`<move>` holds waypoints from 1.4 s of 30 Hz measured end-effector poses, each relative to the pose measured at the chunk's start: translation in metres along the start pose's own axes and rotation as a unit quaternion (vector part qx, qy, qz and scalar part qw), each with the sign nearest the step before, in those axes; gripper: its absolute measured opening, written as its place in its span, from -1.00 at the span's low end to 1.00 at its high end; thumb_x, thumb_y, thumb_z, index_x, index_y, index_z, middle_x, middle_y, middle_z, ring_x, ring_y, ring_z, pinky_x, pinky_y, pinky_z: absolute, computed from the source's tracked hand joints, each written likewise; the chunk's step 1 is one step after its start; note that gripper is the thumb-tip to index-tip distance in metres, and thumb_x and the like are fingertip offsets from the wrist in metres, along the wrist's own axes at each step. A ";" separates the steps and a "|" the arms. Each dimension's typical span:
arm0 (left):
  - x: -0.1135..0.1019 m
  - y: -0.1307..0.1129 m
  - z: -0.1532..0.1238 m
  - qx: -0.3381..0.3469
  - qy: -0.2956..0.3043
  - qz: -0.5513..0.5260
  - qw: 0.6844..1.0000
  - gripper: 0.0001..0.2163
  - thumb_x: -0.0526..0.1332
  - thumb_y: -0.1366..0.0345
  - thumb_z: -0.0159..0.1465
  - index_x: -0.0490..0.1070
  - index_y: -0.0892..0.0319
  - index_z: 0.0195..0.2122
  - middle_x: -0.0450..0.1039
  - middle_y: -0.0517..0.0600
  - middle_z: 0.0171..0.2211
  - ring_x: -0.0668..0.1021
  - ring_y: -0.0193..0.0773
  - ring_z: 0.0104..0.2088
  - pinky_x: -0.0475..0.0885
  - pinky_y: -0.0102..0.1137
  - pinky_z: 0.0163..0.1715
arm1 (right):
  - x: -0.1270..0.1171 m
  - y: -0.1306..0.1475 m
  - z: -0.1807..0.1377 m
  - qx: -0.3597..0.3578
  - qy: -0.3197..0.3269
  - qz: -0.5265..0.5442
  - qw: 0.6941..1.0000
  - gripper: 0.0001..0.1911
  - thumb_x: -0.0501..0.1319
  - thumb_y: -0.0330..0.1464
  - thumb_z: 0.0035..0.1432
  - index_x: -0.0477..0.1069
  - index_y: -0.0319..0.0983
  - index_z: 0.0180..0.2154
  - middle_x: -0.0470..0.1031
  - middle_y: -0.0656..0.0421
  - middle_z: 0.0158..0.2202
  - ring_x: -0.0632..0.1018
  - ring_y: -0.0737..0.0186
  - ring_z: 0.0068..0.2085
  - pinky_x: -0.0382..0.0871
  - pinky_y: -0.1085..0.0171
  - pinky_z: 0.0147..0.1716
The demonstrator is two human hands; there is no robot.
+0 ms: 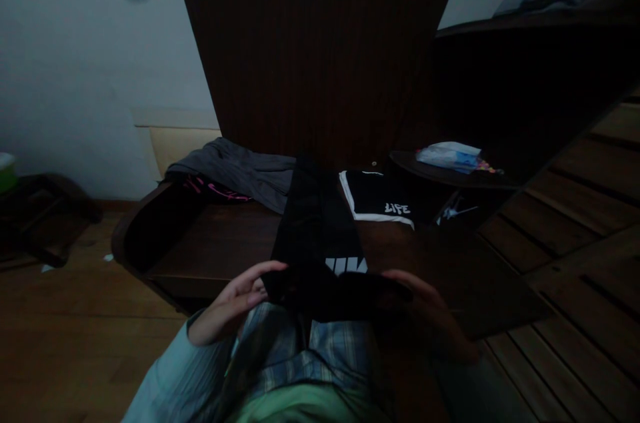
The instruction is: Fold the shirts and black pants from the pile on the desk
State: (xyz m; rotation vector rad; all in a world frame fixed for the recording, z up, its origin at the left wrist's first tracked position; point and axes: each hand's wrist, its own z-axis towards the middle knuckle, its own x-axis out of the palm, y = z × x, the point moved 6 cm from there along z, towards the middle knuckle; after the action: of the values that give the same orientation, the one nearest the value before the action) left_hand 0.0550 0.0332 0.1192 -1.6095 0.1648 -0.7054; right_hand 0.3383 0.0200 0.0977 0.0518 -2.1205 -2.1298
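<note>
Black trousers [303, 223] stretch away from me across the dark wooden bench, their two legs pointing to the back. A pale printed mark [346, 265] shows on the right leg. My left hand [249, 287] pinches the left corner of the near end, thumb and fingers closed on the cloth. At the right corner of that end, my right hand [419, 295] grips the cloth; it lies in deep shadow. To the right of the trousers lies a folded black garment [377, 196] with white edges and white lettering.
A grey garment [240, 166] is heaped over the bench's [215, 243] left end, above black cloth with pink print. On a small shelf at right sits a blue and white plastic packet [450, 156]. Wooden slats [585, 169] run along the right side. A dark stool [43, 223] stands far left.
</note>
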 end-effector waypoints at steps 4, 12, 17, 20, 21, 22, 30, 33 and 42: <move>-0.013 -0.016 0.049 0.045 -0.018 -0.012 0.999 -0.60 0.24 0.23 0.06 0.30 0.17 -0.07 0.42 0.11 -0.09 0.47 -0.09 -0.11 0.30 -0.29 -0.15 | -0.004 0.018 0.047 -0.044 -0.023 -0.027 0.998 -0.60 0.33 -0.19 -0.21 0.39 -0.24 -0.29 0.54 0.06 -0.34 0.53 0.20 -0.40 0.37 0.28 -0.43; -0.039 -0.019 0.116 0.011 -0.095 0.030 0.995 -0.79 0.20 0.18 0.08 0.30 0.21 -0.36 0.38 0.14 -0.04 0.44 -0.14 -0.06 0.23 -0.28 -0.05 | -0.013 0.009 0.129 -0.049 -0.095 -0.060 0.992 -0.65 0.26 -0.14 -0.19 0.19 -0.23 -0.55 0.53 0.10 -0.44 0.51 0.30 -0.48 0.27 0.38 -0.53; -0.062 0.008 0.132 -0.043 -0.129 0.023 0.990 -0.77 0.23 0.17 0.04 0.25 0.20 -0.41 0.37 0.17 -0.03 0.47 -0.15 -0.10 0.26 -0.32 -0.10 | -0.016 -0.017 0.150 -0.033 -0.096 -0.077 0.992 -0.66 0.24 -0.14 -0.20 0.18 -0.22 -0.51 0.52 0.11 -0.47 0.49 0.30 -0.51 0.25 0.37 -0.56; -0.067 0.017 0.132 -0.038 -0.143 0.002 0.989 -0.73 0.24 0.19 0.03 0.24 0.18 -0.30 0.42 0.15 -0.08 0.51 -0.19 -0.16 0.30 -0.37 -0.16 | -0.018 -0.023 0.152 -0.050 -0.100 -0.070 0.991 -0.67 0.23 -0.18 -0.18 0.20 -0.22 -0.41 0.52 0.11 -0.41 0.50 0.29 -0.48 0.28 0.34 -0.52; -0.067 0.018 0.132 -0.031 -0.145 -0.003 0.989 -0.68 0.24 0.20 0.03 0.22 0.16 -0.22 0.43 0.14 -0.11 0.52 -0.21 -0.18 0.31 -0.38 -0.18 | -0.018 -0.024 0.152 -0.053 -0.102 -0.065 0.991 -0.65 0.24 -0.19 -0.18 0.20 -0.21 -0.36 0.52 0.11 -0.38 0.50 0.28 -0.47 0.29 0.33 -0.51; -0.067 0.018 0.132 -0.023 -0.148 -0.004 0.989 -0.61 0.24 0.20 0.04 0.18 0.15 -0.13 0.45 0.12 -0.13 0.52 -0.22 -0.21 0.32 -0.38 -0.20 | -0.019 -0.025 0.152 -0.054 -0.104 -0.058 0.991 -0.60 0.24 -0.19 -0.19 0.20 -0.20 -0.30 0.52 0.12 -0.36 0.50 0.28 -0.46 0.31 0.31 -0.49; -0.088 0.014 0.107 0.107 -0.282 0.133 0.944 -0.44 0.24 0.18 0.01 0.10 0.15 0.03 0.45 0.02 -0.25 0.50 -0.32 -0.30 0.32 -0.45 -0.31 | -0.028 -0.023 0.134 -0.110 -0.153 -0.072 0.979 -0.58 0.25 -0.20 -0.21 0.25 -0.20 -0.25 0.42 0.19 -0.38 0.45 0.34 -0.45 0.33 0.31 -0.44; -0.096 0.020 0.084 0.116 -0.313 0.196 0.922 -0.50 0.22 0.15 0.01 0.18 0.17 -0.03 0.42 -0.05 -0.36 0.47 -0.34 -0.37 0.32 -0.45 -0.35 | -0.032 -0.027 0.110 -0.114 -0.177 -0.111 0.971 -0.66 0.20 -0.17 -0.14 0.29 -0.22 -0.30 0.34 0.25 -0.51 0.35 0.39 -0.55 0.24 0.36 -0.58; -0.072 0.012 0.055 0.062 -0.275 0.320 0.904 -0.51 0.21 0.12 0.02 0.25 0.22 -0.04 0.32 -0.15 -0.56 0.40 -0.37 -0.50 0.29 -0.48 -0.43 | -0.023 -0.031 0.072 -0.050 -0.115 -0.159 0.979 -0.59 0.19 -0.14 -0.11 0.30 -0.23 -0.23 0.38 0.24 -0.55 0.44 0.28 -0.44 0.27 0.32 -0.46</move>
State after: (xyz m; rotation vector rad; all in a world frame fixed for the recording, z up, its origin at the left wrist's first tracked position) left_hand 0.0297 0.1139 0.0832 -1.4487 0.2136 0.2490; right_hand 0.3501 0.0938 0.0661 0.1520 -2.2553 -2.5320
